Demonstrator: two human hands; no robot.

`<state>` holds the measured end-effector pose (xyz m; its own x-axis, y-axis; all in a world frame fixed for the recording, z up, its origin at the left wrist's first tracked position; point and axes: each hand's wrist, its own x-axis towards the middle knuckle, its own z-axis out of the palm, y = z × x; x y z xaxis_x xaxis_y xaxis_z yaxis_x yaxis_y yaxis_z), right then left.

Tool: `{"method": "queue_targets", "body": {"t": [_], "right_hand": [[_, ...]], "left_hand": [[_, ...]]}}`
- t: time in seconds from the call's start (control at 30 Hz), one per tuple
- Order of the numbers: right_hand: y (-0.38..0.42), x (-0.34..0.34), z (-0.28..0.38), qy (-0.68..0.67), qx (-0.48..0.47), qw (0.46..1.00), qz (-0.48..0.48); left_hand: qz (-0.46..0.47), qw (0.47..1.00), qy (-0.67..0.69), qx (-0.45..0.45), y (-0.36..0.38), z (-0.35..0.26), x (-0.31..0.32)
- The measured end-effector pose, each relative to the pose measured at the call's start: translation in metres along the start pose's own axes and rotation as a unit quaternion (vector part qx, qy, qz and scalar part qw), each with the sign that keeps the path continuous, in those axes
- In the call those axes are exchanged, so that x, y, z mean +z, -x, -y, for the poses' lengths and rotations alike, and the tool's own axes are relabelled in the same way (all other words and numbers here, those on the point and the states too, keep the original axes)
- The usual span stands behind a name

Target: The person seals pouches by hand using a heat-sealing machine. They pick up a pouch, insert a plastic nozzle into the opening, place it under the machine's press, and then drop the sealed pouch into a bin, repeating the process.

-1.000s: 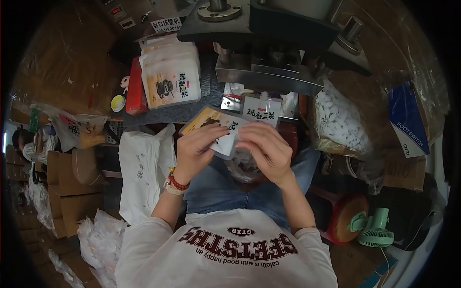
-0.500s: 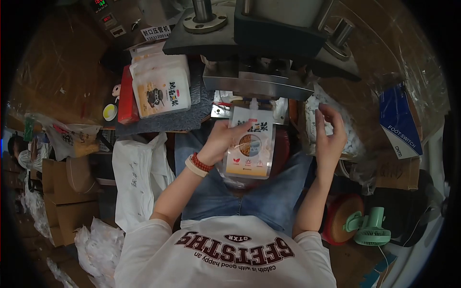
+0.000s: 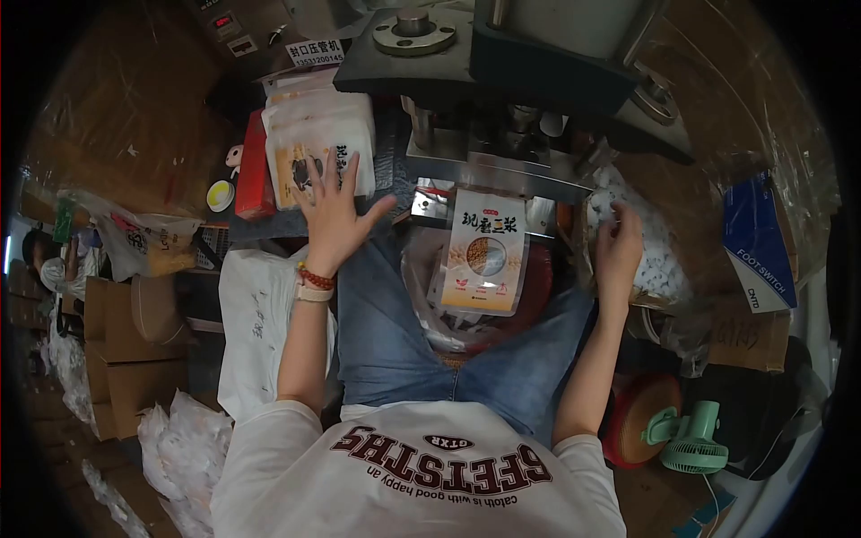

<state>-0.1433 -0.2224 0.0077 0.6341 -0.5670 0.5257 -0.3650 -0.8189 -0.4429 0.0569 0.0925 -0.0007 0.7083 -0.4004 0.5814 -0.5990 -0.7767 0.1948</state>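
Observation:
My left hand (image 3: pixel 336 211) is spread, its fingertips over the top pouch of a stack of flat printed pouches (image 3: pixel 291 134) at the left. Before the machine, a white spout pouch (image 3: pixel 484 255) with a bean picture and a yellow lower edge hangs with its top end at the metal press (image 3: pixel 502 175). Neither hand touches that pouch. On the right, my right hand (image 3: pixel 619 247) has its fingers curled together at the edge of a bin of small white plastic parts (image 3: pixel 641 229). Whatever lies between those fingertips is too small to name.
The dark press head (image 3: pixel 547 67) overhangs the work spot. A red box (image 3: pixel 255 170) stands beside the stack. At the right are a blue foot switch box (image 3: pixel 758 242) and a green fan (image 3: pixel 698 439). A clear plastic bag (image 3: pixel 421 278) lies open below the hanging pouch.
My left hand has let go of the pouch at the press and moved left to the stack. The fingers of my right hand have drawn together by the bin. The view has shifted slightly.

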Motion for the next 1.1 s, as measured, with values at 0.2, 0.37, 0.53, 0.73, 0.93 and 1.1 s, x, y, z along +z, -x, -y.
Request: {"method": "queue_targets", "body": {"t": [0.2, 0.37, 0.53, 0.73, 0.93, 1.1], "right_hand": [[0.024, -0.024, 0.062, -0.500, 0.087, 0.861, -0.033], [0.047, -0.023, 0.123, -0.543, -0.075, 0.835, 0.049], [0.046, -0.008, 0.137, -0.433, -0.234, 0.865, 0.098], [0.038, -0.029, 0.119, -0.478, -0.183, 0.838, 0.189], [0.019, -0.044, 0.071, -0.340, 0.003, 0.940, 0.022], [0.001, -0.012, 0.010, 0.071, 0.003, 0.997, 0.000]], "left_hand": [[0.139, 0.981, 0.100, 0.095, 0.057, 0.044, -0.019], [0.114, 0.946, 0.302, -0.018, 0.049, -0.013, -0.048], [0.065, 0.935, 0.311, 0.157, 0.042, -0.055, -0.073], [0.160, 0.856, 0.478, 0.119, 0.045, -0.082, -0.060], [0.343, 0.556, 0.698, -0.293, 0.028, -0.100, 0.010], [0.364, 0.472, 0.732, -0.330, -0.002, -0.097, 0.023]]}}
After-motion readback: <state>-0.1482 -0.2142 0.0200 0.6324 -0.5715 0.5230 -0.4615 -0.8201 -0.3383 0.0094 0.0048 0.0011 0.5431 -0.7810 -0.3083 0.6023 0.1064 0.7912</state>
